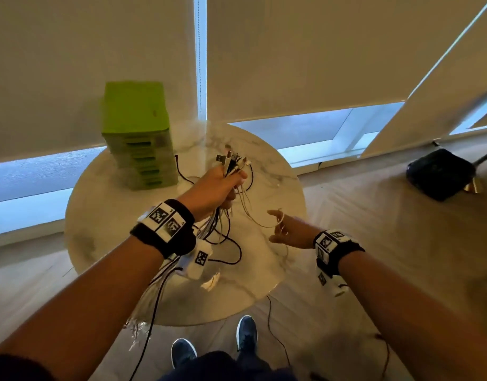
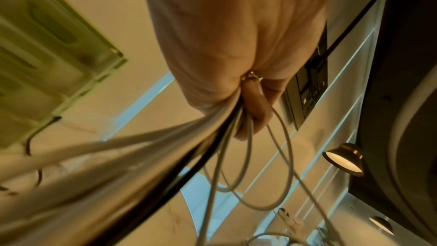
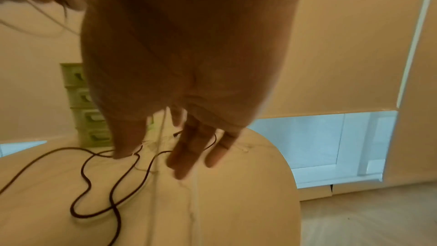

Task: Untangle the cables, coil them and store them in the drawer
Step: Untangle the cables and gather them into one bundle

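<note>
- Above the round tabletop (image 1: pixel 99 215), the left hand (image 1: pixel 214 188) grips a bundle of cables (image 1: pixel 231 163) just below the plugs; the rest hangs down past the edge.
- The right hand (image 1: pixel 286 232) has relaxed fingers, and one thin white cable (image 1: pixel 253 215) lies across them.
- The cables look light, soft and easy to snag; I would take each near its plug.
- Whether the green drawer unit (image 1: pixel 137 138) has an open drawer is hard to make out.
- The knots inside the fist are hidden.
</note>
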`<state>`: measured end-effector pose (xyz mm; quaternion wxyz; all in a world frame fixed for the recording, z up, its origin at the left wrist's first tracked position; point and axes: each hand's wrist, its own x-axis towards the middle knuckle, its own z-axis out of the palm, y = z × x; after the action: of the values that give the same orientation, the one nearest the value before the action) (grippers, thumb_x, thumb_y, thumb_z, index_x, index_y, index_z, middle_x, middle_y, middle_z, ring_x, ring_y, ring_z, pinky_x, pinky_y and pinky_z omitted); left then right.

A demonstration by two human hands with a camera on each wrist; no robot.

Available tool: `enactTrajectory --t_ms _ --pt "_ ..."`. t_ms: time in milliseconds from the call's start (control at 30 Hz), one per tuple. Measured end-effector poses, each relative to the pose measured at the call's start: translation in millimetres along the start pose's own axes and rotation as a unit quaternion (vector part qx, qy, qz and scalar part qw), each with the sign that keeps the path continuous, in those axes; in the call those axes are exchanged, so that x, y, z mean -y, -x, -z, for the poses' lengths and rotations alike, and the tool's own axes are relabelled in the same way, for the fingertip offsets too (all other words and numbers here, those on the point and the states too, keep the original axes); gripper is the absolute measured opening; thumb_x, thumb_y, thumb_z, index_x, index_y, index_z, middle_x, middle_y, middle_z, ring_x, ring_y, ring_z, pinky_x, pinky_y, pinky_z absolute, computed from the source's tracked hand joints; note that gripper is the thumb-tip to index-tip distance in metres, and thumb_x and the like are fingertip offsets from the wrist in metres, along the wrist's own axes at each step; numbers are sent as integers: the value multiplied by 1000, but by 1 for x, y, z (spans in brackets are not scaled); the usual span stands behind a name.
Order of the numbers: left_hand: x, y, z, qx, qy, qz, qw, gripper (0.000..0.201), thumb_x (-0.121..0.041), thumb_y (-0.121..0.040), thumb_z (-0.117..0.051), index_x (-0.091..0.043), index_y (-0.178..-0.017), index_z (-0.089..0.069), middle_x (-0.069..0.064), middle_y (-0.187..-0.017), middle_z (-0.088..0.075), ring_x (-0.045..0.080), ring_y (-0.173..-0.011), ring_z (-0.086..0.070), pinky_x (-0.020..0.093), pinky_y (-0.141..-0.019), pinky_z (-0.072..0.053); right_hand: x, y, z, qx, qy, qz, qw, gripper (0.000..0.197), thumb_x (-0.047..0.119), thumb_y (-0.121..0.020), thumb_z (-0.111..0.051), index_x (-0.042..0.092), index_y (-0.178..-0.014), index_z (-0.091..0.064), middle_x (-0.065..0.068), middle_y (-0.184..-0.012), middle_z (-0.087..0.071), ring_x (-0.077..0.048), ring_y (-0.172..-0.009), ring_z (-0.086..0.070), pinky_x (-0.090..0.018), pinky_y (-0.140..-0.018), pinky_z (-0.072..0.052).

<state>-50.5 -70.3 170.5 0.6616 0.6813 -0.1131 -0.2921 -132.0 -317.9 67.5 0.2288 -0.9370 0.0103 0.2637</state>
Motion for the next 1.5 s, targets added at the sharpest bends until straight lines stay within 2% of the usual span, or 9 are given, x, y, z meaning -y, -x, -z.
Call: enactTrajectory --t_ms 100,200,467,700,967,1100,1233,1333,1500 --pt "7 -9 -28 14 4 14 1000 6 -8 -103 -48 -12 -100 -53 0 -72 -35 9 -49 -28 23 -45 -25 7 20 -4 -59 -77 80 992 54 41 -94 -67 34 -143 -43 10 -98 -65 2 -82 -60 -8 -74 -46" --pt "11 -16 -52 37 13 17 999 2 -10 -103 -49 -12 -103 -48 -1 -70 -29 9 -48 -26 24 -45 -22 15 28 -5 -71 -86 97 989 13 16 -102 -50 25 -106 -59 4 -98 -68 -1 -76 -60 -18 -70 -51" --pt "12 -34 -88 34 30 38 998 9 -9 -103 -45 -9 -100 -54 -2 -72 -39 8 -48 -28 24 -46 -21 -62 53 3 34 118 -166 978 39 42 -106 -39 14 -111 -66 -9 -114 -67 -28 -98 -64 -43 -91 -53" --pt "28 -54 -124 18 21 56 998 16 -10 -104 -41 -11 -99 -56 -2 -71 -38 7 -45 -30 22 -42 -25 -71 66 14 -18 52 -21 998 35 65 -89 -59 38 -111 -61 3 -134 -45 -23 -127 -35 -49 -110 -32" --pt "35 -74 -146 -29 30 43 998 16 -13 -103 -45 -12 -101 -61 1 -77 -44 8 -44 -32 25 -46 -24 -74 61 29 -98 -108 67 987 39 47 -107 -34 23 -82 -53 10 -73 -57 -5 -66 -54 -21 -67 -41" --pt "30 -79 -145 -30 52 18 998 13 -11 -104 -49 -13 -104 -61 1 -79 -54 9 -46 -34 24 -46 -26 -140 62 22 -32 -54 -94 994 45 43 -108 -34 14 -92 -65 2 -85 -67 -21 -85 -66 -31 -81 -44" --pt "30 -84 -152 0 27 -6 1000 12 -19 -106 -55 -14 -99 -63 2 -71 -51 11 -49 -31 24 -48 -25 -181 65 6 122 123 -246 954 56 46 -103 -47 7 -143 -49 -16 -145 -51 -33 -132 -49 -42 -110 -41" --pt "33 -88 -165 21 -10 -21 1000 21 -27 -105 -57 -14 -90 -63 4 -66 -50 11 -51 -30 26 -48 -28 -163 66 9 -1 10 -114 993 85 47 -93 -65 23 -159 -18 -10 -165 -16 -32 -150 -23 -49 -120 -29" --pt "35 -95 -186 14 -31 -35 999 17 -26 -105 -58 -14 -94 -65 0 -85 -70 11 -50 -32 27 -49 -30 -91 66 29 -185 -118 103 970 42 45 -105 -43 19 -137 -51 -5 -137 -58 -16 -120 -56 -32 -103 -44"
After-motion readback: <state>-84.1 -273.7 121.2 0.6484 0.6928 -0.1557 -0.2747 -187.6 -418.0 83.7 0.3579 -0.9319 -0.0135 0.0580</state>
